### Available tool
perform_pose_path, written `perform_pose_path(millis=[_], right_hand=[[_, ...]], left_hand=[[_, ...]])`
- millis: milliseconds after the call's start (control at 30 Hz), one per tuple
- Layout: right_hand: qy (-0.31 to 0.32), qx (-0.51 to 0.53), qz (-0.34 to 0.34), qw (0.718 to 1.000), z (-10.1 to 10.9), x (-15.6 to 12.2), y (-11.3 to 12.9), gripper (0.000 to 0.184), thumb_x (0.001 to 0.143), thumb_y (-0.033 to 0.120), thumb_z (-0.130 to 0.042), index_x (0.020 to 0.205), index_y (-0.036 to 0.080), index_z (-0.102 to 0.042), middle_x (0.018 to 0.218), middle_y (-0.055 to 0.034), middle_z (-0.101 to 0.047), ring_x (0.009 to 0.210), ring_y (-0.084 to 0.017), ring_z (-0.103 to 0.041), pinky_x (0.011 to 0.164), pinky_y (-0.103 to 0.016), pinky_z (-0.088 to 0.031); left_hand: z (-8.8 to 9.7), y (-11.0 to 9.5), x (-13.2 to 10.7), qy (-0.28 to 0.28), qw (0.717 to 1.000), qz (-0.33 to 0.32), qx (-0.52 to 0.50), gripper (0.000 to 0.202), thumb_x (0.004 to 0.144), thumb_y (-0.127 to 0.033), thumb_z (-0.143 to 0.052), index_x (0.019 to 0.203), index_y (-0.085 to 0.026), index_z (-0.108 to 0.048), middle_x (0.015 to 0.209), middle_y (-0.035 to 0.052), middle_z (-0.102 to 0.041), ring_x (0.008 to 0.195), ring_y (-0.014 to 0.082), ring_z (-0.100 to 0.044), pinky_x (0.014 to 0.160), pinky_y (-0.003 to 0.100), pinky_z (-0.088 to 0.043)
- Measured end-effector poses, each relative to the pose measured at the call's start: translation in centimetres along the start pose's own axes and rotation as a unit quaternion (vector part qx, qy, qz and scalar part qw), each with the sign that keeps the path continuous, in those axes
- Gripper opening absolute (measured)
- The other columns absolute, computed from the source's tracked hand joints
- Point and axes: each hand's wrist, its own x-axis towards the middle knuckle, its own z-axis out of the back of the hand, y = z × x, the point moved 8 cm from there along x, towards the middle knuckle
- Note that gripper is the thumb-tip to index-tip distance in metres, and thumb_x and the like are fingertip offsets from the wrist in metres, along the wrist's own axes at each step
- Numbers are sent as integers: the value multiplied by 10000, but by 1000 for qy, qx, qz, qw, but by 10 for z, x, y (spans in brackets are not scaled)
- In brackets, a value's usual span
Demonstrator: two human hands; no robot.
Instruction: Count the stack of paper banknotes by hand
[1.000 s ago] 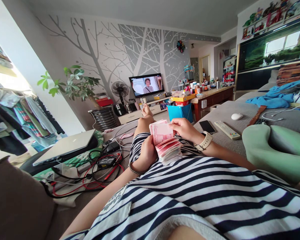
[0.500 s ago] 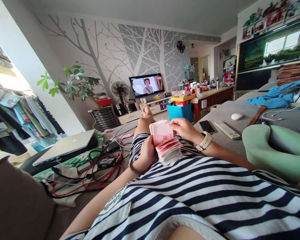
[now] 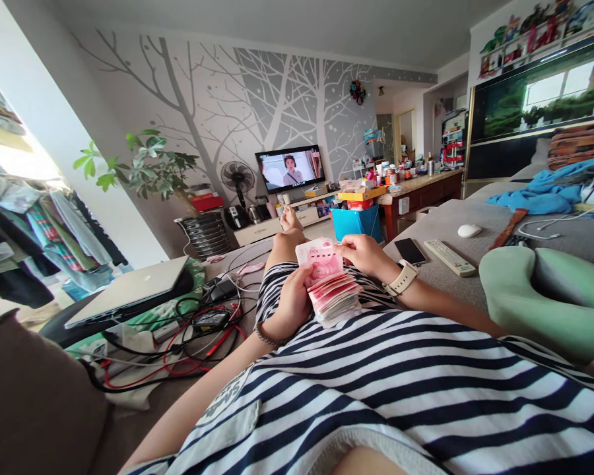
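A thick stack of banknotes (image 3: pixel 335 302), reddish on top with paler edges, is bent over my lap. My left hand (image 3: pixel 292 300) is closed around its left side, the thumb pressing on the face of the notes. Upright above the folded part stands a pink 100 banknote (image 3: pixel 321 258) with a portrait showing. At its upper right corner my right hand (image 3: pixel 365 254) pinches the paper between thumb and fingers. How many notes sit in that pinch I cannot tell. Beneath the stack are striped shorts.
On the sofa to the right lie a phone (image 3: pixel 410 251), a remote control (image 3: pixel 450 257), a white mouse (image 3: pixel 469 231) and a green neck pillow (image 3: pixel 539 290). On the left are a laptop (image 3: pixel 133 290) and tangled cables (image 3: pixel 212 323). A television (image 3: pixel 291 169) stands ahead.
The upright note's face differs: a paler pink side showed before, and now a portrait side with 100 shows. Both hands stay nearly in place, still gripping.
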Motion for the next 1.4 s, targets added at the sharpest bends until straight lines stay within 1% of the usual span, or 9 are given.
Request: perform_pose_path(millis=[133, 333, 500, 733, 900, 1033, 1167, 1267, 1400], right_hand=[[-4, 8, 14, 1000, -1, -1, 3, 342, 860, 400, -558, 625, 154, -533, 580, 6, -556, 567, -110, -450, 561, -238, -290], [4, 48, 10, 999, -3, 0, 1, 333, 858, 380, -539, 613, 159, -497, 563, 22, -515, 568, -109, -440, 569, -238, -298], [24, 102, 14, 994, -6, -1, 4, 386, 870, 445, -501, 604, 171, -451, 532, 35, -453, 539, -102, -402, 533, -236, -279], [32, 116, 15, 993, -4, -3, 10, 408, 871, 478, -491, 603, 176, -441, 521, 35, -430, 529, -103, -385, 518, -239, -261], [34, 121, 10, 992, -6, -2, 8, 408, 862, 496, -504, 616, 173, -466, 525, 35, -435, 529, -103, -385, 514, -241, -258], [47, 167, 11, 985, -6, -5, 14, 393, 847, 517, -529, 666, 168, -515, 524, 41, -439, 498, -97, -390, 499, -235, -276], [91, 229, 10, 969, -10, -8, 18, 508, 894, 609, -395, 728, 161, -566, 514, 20, -508, 438, -94, -395, 479, -238, -294], [52, 150, 4, 987, -5, -5, 10, 535, 879, 635, -423, 665, 162, -549, 531, -3, -565, 478, -102, -465, 529, -241, -330], [0, 35, -13, 999, 0, -1, -3, 499, 849, 605, -517, 611, 166, -516, 526, 1, -569, 518, -111, -490, 556, -244, -320]], left_hand=[[8, 12, 10, 14, 1000, 7, -4, 123, 662, -246, -707, 647, -156, -624, 510, -37, -522, 465, 92, -431, 493, 233, -383], [13, 21, 19, -6, 998, 23, -58, 148, 650, -262, -691, 686, -146, -607, 652, -4, -612, 572, 111, -530, 603, 242, -463], [9, 15, 16, -6, 999, 14, -46, 109, 674, -259, -630, 682, -151, -616, 659, 7, -626, 587, 131, -550, 623, 259, -470], [14, 8, 13, -51, 999, -9, 14, 124, 706, -232, -587, 682, -135, -660, 691, 34, -657, 586, 128, -530, 544, 237, -410], [17, 7, 11, -67, 997, -13, 29, 131, 710, -236, -585, 638, -144, -646, 583, 9, -602, 525, 113, -474, 504, 232, -374], [16, 7, 11, -59, 998, -16, 31, 115, 704, -231, -598, 634, -154, -646, 556, 0, -585, 516, 115, -470, 497, 234, -379], [11, 12, 16, -34, 999, 13, -21, 101, 695, -228, -594, 622, -169, -629, 609, 18, -619, 559, 139, -523, 544, 263, -440], [12, 13, 18, -35, 999, 19, -27, 95, 692, -250, -610, 657, -166, -637, 658, 38, -646, 612, 166, -564, 589, 284, -467], [15, 10, 19, -28, 1000, -2, -12, 129, 675, -252, -640, 584, -173, -592, 586, 2, -593, 527, 118, -492, 544, 254, -430]])
